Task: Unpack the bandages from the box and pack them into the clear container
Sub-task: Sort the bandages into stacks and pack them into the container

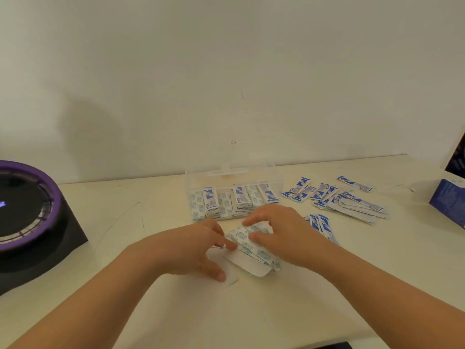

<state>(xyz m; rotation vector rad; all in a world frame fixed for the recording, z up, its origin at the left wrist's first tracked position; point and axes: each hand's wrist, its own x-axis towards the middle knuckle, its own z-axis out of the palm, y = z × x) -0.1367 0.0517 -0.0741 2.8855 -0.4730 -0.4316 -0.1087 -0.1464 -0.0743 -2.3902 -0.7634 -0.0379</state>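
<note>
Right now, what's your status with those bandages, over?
Left hand and right hand grip a bandage stack. Clear container behind it, partly filled. Loose bandages to the right; nothing in the way.

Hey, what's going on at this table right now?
A person is packing wrapped bandages. The left hand and right hand hold a small stack of bandages together on the table, just in front of the clear container. A row of packed bandages already stands inside it. Loose bandages lie scattered to the right, near the blue box, so the packing is only partly done.
</note>
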